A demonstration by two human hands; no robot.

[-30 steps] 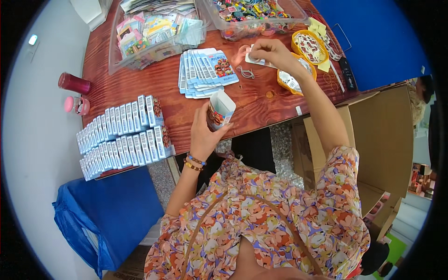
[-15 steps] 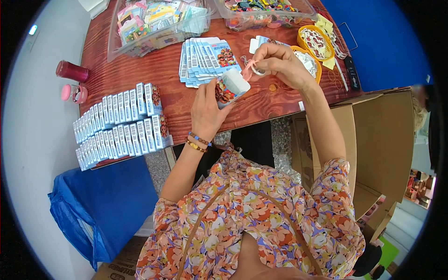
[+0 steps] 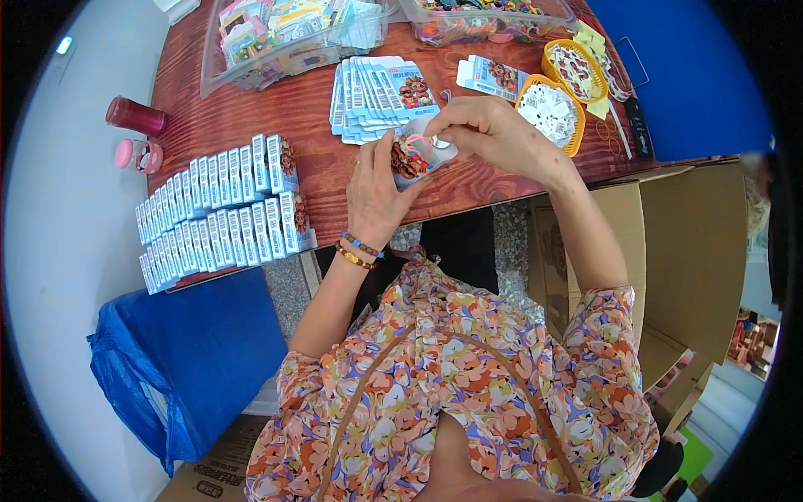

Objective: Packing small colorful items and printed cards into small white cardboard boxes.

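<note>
My left hand (image 3: 374,186) grips a small blue-and-white cardboard box (image 3: 411,163) with a picture on its front, tilted with its open end up and toward the right. My right hand (image 3: 493,138) pinches a small pink item with a ring (image 3: 432,144) at the mouth of that box; its exact kind is hard to make out. Just beyond the left hand lies a fanned stack of flat, unfolded boxes (image 3: 368,96). Two rows of filled-out, standing boxes (image 3: 226,205) line the table's left side.
Clear plastic bins of colourful packets (image 3: 288,54) and small mixed pieces (image 3: 493,33) stand at the back. Yellow baskets (image 3: 577,125) hold white and patterned bits. A flat box (image 3: 493,77) lies nearby. Red (image 3: 138,115) and pink jars (image 3: 138,156) sit at left; an open carton (image 3: 694,251) stands at right.
My right hand has moved left and down, bringing the pink item with the ring from above right of the box into its mouth. The left hand still holds the box.
</note>
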